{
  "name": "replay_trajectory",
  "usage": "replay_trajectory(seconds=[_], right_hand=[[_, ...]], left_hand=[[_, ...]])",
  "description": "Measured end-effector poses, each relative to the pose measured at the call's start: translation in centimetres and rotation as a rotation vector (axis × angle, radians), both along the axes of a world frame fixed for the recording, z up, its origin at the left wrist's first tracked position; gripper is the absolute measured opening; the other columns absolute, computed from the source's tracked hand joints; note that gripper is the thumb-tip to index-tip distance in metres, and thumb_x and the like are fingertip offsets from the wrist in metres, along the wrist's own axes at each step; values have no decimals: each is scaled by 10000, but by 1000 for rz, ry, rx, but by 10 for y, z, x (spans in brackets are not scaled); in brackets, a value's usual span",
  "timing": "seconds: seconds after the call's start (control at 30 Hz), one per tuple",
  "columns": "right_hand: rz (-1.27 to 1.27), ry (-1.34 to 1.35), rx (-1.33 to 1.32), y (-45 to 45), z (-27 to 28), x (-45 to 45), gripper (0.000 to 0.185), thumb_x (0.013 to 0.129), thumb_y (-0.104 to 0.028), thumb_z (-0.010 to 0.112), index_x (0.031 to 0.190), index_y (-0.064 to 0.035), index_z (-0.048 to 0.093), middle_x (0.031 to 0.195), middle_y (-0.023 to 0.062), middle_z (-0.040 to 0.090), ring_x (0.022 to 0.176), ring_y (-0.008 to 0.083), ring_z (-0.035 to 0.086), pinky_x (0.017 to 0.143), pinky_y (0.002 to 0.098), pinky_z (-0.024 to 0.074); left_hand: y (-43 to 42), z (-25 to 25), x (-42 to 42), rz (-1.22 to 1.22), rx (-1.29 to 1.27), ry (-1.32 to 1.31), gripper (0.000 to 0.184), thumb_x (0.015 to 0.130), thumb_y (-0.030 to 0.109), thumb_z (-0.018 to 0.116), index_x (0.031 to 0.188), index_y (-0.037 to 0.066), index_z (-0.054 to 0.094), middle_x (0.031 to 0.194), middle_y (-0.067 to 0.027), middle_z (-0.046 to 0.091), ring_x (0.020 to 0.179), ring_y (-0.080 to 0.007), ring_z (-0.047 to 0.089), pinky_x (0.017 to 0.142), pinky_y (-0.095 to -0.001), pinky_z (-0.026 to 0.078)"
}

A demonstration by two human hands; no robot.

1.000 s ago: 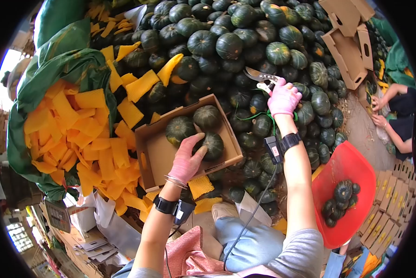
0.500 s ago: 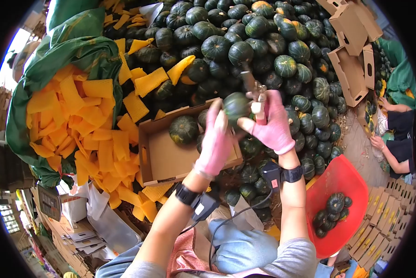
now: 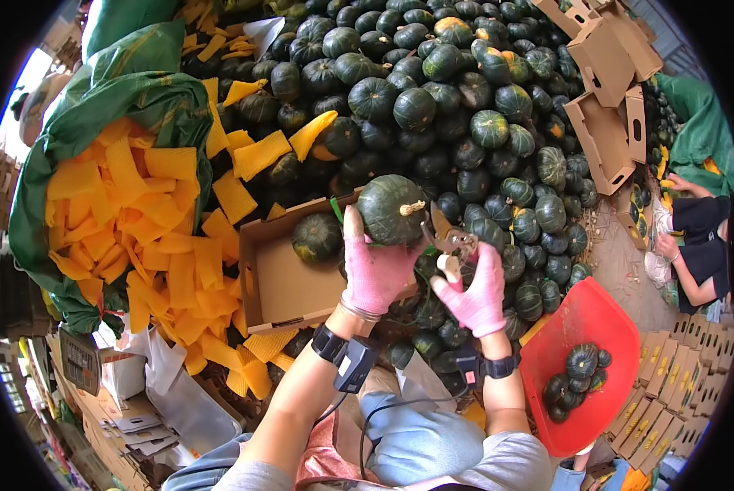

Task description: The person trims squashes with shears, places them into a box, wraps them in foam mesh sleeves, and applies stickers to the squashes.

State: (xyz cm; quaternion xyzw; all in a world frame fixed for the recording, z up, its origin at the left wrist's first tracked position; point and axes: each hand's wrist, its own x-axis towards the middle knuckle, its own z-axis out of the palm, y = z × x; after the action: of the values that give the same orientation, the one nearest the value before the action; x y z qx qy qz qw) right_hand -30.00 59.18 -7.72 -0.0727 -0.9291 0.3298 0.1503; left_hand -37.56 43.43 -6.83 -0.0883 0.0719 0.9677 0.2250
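My left hand (image 3: pixel 377 272), in a pink glove, grips a dark green squash (image 3: pixel 386 214) from below. The squash's pale, stubby stem (image 3: pixel 412 209) faces right. My right hand (image 3: pixel 477 299), also gloved in pink, is closed around the handles of pruning shears (image 3: pixel 455 242). The blades sit just right of the squash, close to the stem; I cannot tell whether they touch it. Under my left hand is a shallow cardboard box (image 3: pixel 279 293). One green squash (image 3: pixel 316 237) lies inside, toward its back, and my hand hides the box's right side.
A large heap of green squashes (image 3: pixel 416 106) fills the back. At left, a green sack (image 3: pixel 27 204) spills yellow foam netting sleeves (image 3: pixel 175 241). A red tub (image 3: pixel 621 327) holding several small squashes stands at right. Beyond it, a person in dark clothing (image 3: pixel 702 245) works near cardboard boxes (image 3: pixel 604 147).
My right hand has come down with the shears. The squash in my left hand has moved slightly left and down and appears larger, with its stem now visible on the right.
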Motion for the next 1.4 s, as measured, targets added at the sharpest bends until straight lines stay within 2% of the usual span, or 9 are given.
replay_trajectory(seconds=[0.27, 0.5, 0.73, 0.83, 0.9, 1.1, 1.2, 1.3, 1.4], right_hand=[[91, -149, -250, -14, 11, 10, 664, 618, -302, 821, 1126, -26, 495, 1023, 138, 562, 914, 288, 581, 810, 400, 485], [85, -228, -236, -19, 25, 10, 535, 633, -212, 793, 1041, -20, 504, 944, 155, 575, 848, 321, 601, 736, 411, 502], [-132, -75, -174, -10, -11, 3, 245, 692, -86, 711, 819, -41, 507, 654, 134, 576, 638, 342, 599, 611, 365, 493], [-181, 22, -226, 3, -27, -2, 229, 716, -98, 717, 795, -38, 511, 595, 72, 525, 551, 225, 540, 575, 310, 462], [-250, 31, -410, 11, -28, -8, 243, 728, -116, 730, 805, -36, 514, 584, 26, 486, 526, 132, 462, 557, 275, 436], [-431, 60, -215, 52, -33, 3, 401, 695, -257, 785, 905, -16, 543, 770, 94, 614, 671, 196, 582, 686, 344, 488], [-557, 27, -280, 61, -37, -1, 413, 700, -205, 780, 950, -10, 517, 762, 52, 608, 671, 143, 572, 670, 320, 488], [-574, 41, -541, 69, -51, -5, 364, 701, -145, 770, 916, -17, 506, 768, 25, 606, 656, 107, 554, 659, 289, 488], [-455, 183, -679, 63, -54, -21, 289, 712, -61, 726, 898, -29, 507, 753, 9, 585, 633, 91, 556, 629, 259, 495]], left_hand=[[-12, 7, 10, 99, -474, 390, 751, 687, 204, 721, 1327, 207, 328, 1463, -133, 329, 1280, -285, 404, 1071, -397, 333], [-14, 11, 6, 150, -715, 620, 709, 653, 15, 628, 1247, 162, 270, 1448, -164, 321, 1293, -269, 372, 1079, -387, 302], [18, 15, 15, 92, -1050, 435, 678, 783, 37, 669, 1284, 159, 229, 1218, -77, 423, 1099, -183, 455, 939, -333, 428], [22, 16, 10, -5, -363, 51, 637, 814, 249, 673, 1327, 195, 299, 1272, -88, 435, 1139, -252, 484, 898, -450, 476], [1, -6, -1, 9, -366, 82, 595, 789, 360, 661, 1306, 219, 403, 1255, -65, 487, 1095, -280, 532, 838, -487, 511], [-133, -10, -7, 432, -1305, 251, 597, 814, 330, 667, 1305, 81, 436, 1250, -124, 486, 1060, -256, 551, 882, -350, 494], [-170, -30, 9, 245, -2294, 374, 653, 849, 331, 640, 1393, 107, 354, 1230, -203, 496, 1055, -328, 557, 912, -398, 466], [-174, -44, 14, -609, -2645, 311, 635, 869, 373, 602, 1399, 121, 357, 1221, -257, 492, 1008, -409, 574, 897, -450, 470], [-179, -41, 19, -473, -2659, 393, 440, 929, 301, 508, 1304, 79, 448, 1042, -253, 585, 921, -412, 597, 816, -468, 492]])
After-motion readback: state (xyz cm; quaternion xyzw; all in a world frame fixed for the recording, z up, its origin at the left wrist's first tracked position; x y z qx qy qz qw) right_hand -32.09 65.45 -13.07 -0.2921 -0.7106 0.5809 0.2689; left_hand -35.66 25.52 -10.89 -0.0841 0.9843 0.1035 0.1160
